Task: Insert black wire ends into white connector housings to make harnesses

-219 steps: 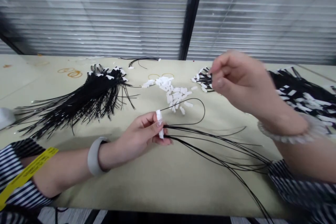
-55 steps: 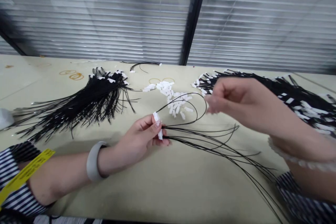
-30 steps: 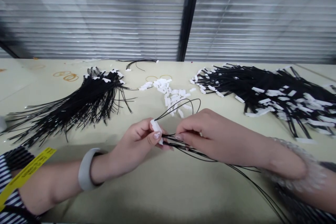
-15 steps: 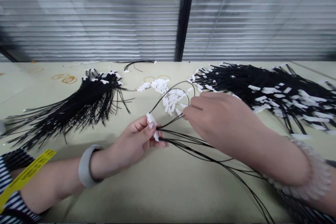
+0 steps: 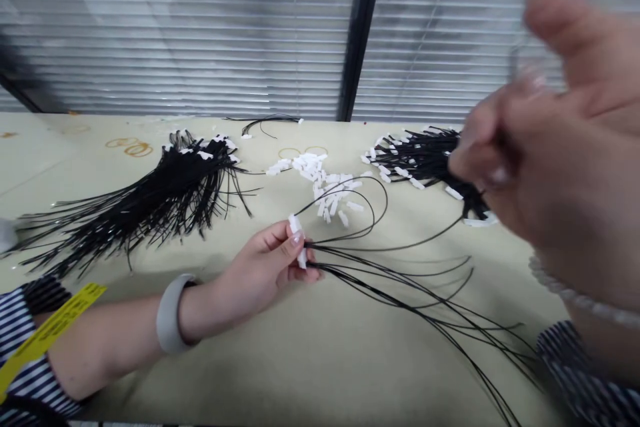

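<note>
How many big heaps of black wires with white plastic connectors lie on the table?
2: a left heap and a right heap that the right hand partly hides; more may be hidden.

This looks like a small workshop or production room handling wired parts, in an office-like setting. Black wires with white connectors lie in quantity on the pale desk [image 5: 300, 367]: one bundle [image 5: 170, 177] left of and beyond the left hand [image 5: 273, 257], a second bundle [image 5: 420, 155] partly hidden behind the right hand [image 5: 555, 147]. Between the bundles, just beyond the left hand, loose white connector housings [image 5: 309, 163] are scattered. Behind the desk, horizontal blinds [image 5: 200, 33] and a dark frame post [image 5: 364, 27] suggest an office window or glass partition; I cannot tell which.
</note>
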`<state>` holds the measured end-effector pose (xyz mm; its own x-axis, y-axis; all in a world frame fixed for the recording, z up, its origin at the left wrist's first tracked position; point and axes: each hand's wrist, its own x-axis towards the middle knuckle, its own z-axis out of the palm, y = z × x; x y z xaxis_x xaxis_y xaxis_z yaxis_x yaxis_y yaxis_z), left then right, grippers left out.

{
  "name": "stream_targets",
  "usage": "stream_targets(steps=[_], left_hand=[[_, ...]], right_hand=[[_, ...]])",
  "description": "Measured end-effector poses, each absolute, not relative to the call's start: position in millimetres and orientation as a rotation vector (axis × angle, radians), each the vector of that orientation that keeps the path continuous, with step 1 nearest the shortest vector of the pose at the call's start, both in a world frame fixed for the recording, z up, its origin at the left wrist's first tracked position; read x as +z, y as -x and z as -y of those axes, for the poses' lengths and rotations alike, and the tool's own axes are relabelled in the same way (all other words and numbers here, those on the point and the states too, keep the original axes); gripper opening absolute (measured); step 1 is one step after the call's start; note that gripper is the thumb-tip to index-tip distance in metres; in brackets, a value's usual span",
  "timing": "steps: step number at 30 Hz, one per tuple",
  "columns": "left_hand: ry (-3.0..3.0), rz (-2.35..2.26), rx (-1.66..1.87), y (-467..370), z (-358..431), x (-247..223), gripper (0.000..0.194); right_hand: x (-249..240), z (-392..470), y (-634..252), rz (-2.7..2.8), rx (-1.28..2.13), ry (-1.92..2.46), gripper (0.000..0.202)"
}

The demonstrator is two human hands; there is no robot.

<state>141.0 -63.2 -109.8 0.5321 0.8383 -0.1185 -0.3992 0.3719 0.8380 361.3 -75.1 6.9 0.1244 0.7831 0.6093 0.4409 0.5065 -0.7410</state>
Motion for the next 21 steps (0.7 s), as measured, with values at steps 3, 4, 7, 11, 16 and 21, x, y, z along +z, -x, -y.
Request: stream_targets(steps=[3, 4, 7, 11, 16, 21], left_hand=[[-0.968, -0.62, 0.823, -140, 64, -111, 0.013], [-1.008, -0.629, 0.806, -139, 65, -112, 0.013], [-1.101, -0.639, 0.769, -137, 66, -113, 0.012], [-1.187, -0.626, 0.744, -135, 68, -112, 0.013], [-1.318, -0.611, 0.685, -133, 69, -110, 0.015], [-1.331, -0.581, 0.677, -133, 70, -109, 0.015]], right_hand=[[-6, 81, -348, 1.962, 0.326, 1.208, 0.016], [-11, 81, -344, 2.1, 0.302, 1.205, 0.008], [-23, 80, -336, 2.332, 0.222, 1.184, 0.017], [-31, 77, -332, 2.427, 0.139, 1.196, 0.016], [-37, 76, -325, 2.491, 0.123, 1.223, 0.019], [-41, 75, -319, 2.55, 0.066, 1.221, 0.023]])
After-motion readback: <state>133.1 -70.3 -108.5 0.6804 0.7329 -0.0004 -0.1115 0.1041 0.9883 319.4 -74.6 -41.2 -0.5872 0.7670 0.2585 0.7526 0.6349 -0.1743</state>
